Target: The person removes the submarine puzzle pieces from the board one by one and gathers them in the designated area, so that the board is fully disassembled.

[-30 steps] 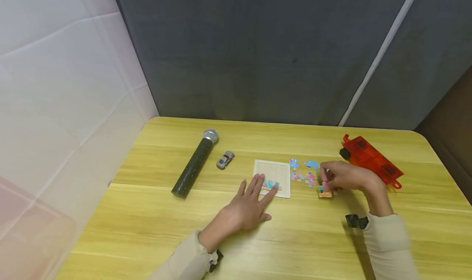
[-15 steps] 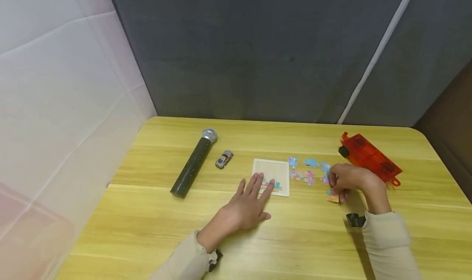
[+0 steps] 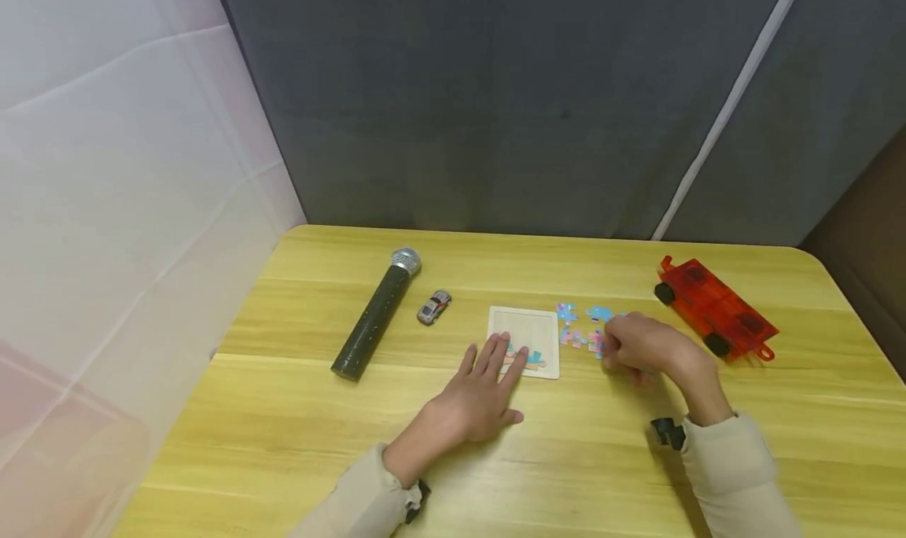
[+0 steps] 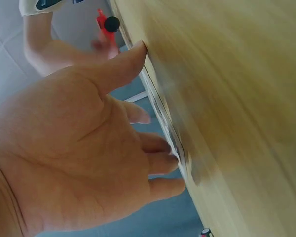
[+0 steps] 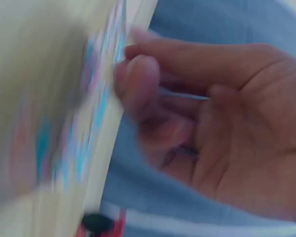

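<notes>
My left hand (image 3: 476, 406) lies with straight, spread fingers on a pale square puzzle tray (image 3: 524, 309). Its fingertips touch joined orange and turquoise puzzle pieces (image 3: 535, 360) along the tray's near edge. To the right, my right hand (image 3: 647, 348) is over loose jigsaw pieces (image 3: 566, 312), its fingers bent and partly covering them. Blur in the right wrist view keeps me from telling whether the bent fingers pinch anything. An orange and blue puzzle piece (image 5: 25, 153) shows smeared on the table there, apart from the fingertips.
A black microphone (image 3: 373, 318) with a silver head lies at the left, beside a small toy car (image 3: 434, 307). Behind my right hand sits a red translucent toy wagon (image 3: 718, 306) with black wheels. Dark panels rise behind the table (image 3: 552, 475); a white sheet hangs at left.
My right hand pinched an orange-edged piece, shifted it rightward and turned it, then moved back left over the loose pieces. The left hand stays on the tray.
</notes>
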Available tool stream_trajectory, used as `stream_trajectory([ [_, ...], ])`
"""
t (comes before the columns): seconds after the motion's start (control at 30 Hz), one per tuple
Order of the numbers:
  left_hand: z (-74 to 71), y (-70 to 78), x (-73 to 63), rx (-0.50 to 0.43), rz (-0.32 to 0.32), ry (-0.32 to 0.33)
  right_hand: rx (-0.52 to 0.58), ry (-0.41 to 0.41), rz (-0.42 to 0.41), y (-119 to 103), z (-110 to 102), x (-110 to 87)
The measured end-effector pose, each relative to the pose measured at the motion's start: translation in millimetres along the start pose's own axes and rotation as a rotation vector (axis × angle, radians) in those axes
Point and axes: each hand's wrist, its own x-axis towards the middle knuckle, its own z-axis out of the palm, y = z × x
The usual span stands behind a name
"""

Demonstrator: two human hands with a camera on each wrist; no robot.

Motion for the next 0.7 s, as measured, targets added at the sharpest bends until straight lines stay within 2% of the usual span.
stream_trajectory([
  [0.07,-1.5,1.3,-1.6,0.028,-0.025,0.011,-0.024,0.076,-0.102,-19,9,11.0],
  [0.13,-3.3,2.6,-3.7,0.059,-0.056,0.013,-0.077,0.148,-0.153,-36,22,22.0],
  [0.2,-5.5,4.4,-6.1,0.088,-0.091,0.004,-0.125,0.191,-0.159,-50,35,30.5],
  [0.3,-8.9,7.0,-8.8,0.125,-0.114,-0.024,-0.172,0.197,-0.098,-63,50,35.4],
  [0.47,-11.1,9.5,-10.2,0.167,-0.121,-0.041,-0.199,0.220,-0.060,-71,61,37.0],
  [0.57,-10.6,9.6,-10.7,0.181,-0.124,-0.042,-0.176,0.239,-0.086,-70,62,37.0],
  [0.7,-10.2,9.5,-11.0,0.192,-0.120,-0.048,-0.128,0.266,-0.168,-65,62,38.0],
])
